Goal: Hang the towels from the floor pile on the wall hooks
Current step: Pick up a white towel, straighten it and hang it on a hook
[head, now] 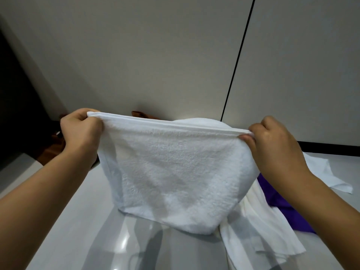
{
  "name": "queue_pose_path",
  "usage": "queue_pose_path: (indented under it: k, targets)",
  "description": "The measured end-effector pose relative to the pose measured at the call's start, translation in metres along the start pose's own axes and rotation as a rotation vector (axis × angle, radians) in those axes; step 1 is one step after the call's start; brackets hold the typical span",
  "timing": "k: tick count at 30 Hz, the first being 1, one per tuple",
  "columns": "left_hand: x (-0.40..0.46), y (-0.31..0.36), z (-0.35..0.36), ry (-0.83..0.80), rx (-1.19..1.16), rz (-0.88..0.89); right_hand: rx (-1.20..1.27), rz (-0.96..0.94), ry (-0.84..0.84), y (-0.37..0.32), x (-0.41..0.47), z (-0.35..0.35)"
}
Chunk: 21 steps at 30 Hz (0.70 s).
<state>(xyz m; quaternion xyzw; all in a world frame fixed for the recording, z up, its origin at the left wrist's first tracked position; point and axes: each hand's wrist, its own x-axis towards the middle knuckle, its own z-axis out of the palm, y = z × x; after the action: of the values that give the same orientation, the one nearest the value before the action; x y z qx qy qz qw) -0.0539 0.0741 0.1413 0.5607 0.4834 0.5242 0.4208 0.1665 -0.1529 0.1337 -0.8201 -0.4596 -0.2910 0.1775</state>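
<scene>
— How do the fingers sit?

— The left hand [80, 131] is curled tight, pinching the left corner of the white terry-cloth towel [171, 178] at its hemmed top edge. The right hand [272, 141] pinches the right corner the same way — thumb under the hem, fingers folded over it. Both grip the cloth; neither is slack.

— And the towel itself?

— Stretched taut between the two hands, top hem nearly level, the rest hanging down in front of the person, above the glossy pale grey floor [81, 221]. Its lower edge hangs free, and I cannot tell whether it touches what lies beneath.

— What lies around it?

— Low on the right, a heap of thin white cloths [259, 230] with a purple cloth [280, 201] lying among them, spread over the floor. Far left, behind the left hand, a brown fabric piece [140, 114] against the base of the wall.

— Room to move?

— The plain beige wall [136, 55] rises behind, with a dark vertical seam [238, 61] right of centre. The near left floor is bare and shiny.
</scene>
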Motion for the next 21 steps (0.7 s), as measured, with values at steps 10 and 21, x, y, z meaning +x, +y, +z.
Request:
queue_pose_path:
  k: [10,21]
  targets:
    - [-0.002,0.007,-0.001,0.005,-0.006,0.034,0.244,0.270,-0.109,0.004,-0.008,-0.004]
    - [0.013,-0.034,-0.003,-0.019,0.113,-0.151,0.849,0.611,0.120,-0.011,0.010,-0.014]
